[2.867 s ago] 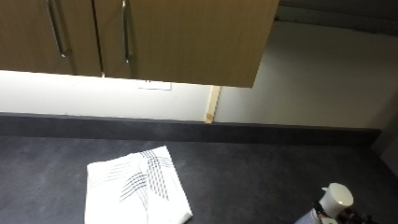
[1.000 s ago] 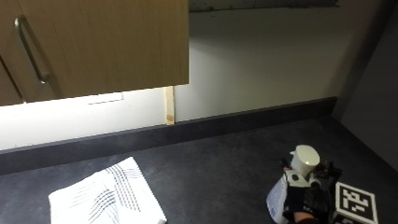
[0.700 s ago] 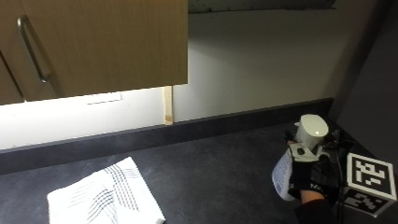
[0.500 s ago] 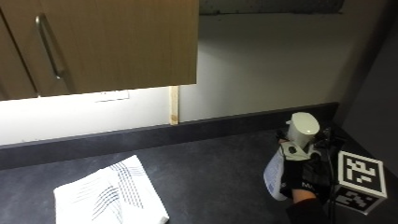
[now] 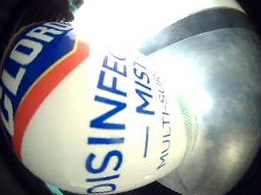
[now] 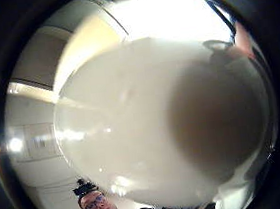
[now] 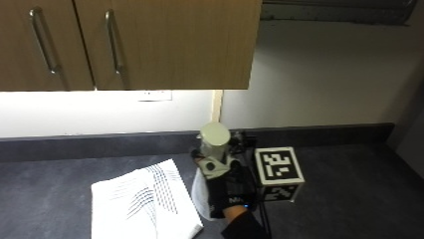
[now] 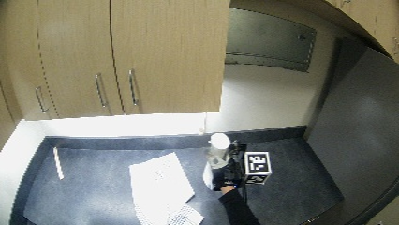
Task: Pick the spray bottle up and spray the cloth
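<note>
The spray bottle (image 7: 213,169) is held upright above the dark table (image 7: 344,189) by the gloved right hand (image 7: 228,191), whose fingers are wrapped round the white body just below the spray head. The bottle's pale cap (image 7: 214,133) is seen from above, in front of the dark strip at the foot of the wall. Just to the left of the bottle, the white cloth (image 7: 146,205) with dark stripes is spread flat on the table; its near edge is almost met by the bottle's base, though whether they touch cannot be told. In the wide outside view the same is seen: the spray bottle (image 8: 217,159) is gripped by the hand (image 8: 225,177) beside the cloth (image 8: 161,185). In the little finger side palm view the bottle's label (image 5: 110,124), white with blue lettering, is pressed close against the palm. Wooden cupboards (image 7: 132,42) with metal handles are hung above the table.
</note>
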Available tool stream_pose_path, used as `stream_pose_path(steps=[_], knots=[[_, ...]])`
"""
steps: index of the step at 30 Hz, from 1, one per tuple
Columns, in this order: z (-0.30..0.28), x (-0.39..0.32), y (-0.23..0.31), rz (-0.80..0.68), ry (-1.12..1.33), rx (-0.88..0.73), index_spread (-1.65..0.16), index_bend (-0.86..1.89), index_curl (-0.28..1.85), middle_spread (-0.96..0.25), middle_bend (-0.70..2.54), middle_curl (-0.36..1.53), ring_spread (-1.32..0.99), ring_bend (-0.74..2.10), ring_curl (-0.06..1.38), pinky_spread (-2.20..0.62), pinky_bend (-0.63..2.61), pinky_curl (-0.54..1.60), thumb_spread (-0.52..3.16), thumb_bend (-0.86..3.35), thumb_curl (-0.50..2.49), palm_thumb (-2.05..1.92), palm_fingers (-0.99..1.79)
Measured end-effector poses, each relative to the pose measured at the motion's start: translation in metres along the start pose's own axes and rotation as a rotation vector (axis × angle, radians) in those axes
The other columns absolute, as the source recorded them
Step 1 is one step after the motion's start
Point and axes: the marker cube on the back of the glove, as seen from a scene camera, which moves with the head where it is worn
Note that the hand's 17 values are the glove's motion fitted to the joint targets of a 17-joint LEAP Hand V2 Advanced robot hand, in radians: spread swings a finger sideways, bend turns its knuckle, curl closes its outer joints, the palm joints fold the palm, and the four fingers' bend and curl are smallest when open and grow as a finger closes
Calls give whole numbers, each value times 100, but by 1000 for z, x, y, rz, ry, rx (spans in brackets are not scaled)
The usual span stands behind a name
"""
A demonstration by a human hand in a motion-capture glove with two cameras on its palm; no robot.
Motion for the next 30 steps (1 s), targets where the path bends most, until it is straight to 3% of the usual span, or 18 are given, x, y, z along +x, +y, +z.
stream_pose_path(steps=[8, 14, 22, 30], knots=[[44, 14, -12, -50, 34, -125, -17, 16, 50, 1, 33, 53, -1, 34, 45, 11, 19, 29, 70, -2, 66, 118, 92], [48, 23, -22, 28, 189, -173, -17, 15, 49, 1, 32, 54, -2, 35, 46, 10, 20, 31, 68, -2, 66, 119, 95], [60, 62, -37, 350, 661, -389, -16, 13, 48, 1, 31, 55, -2, 37, 47, 8, 27, 35, 64, -2, 66, 118, 103], [60, 109, -28, 761, 1176, -664, -15, 14, 48, 2, 32, 56, -1, 37, 49, 7, 29, 38, 61, -2, 66, 118, 105]])
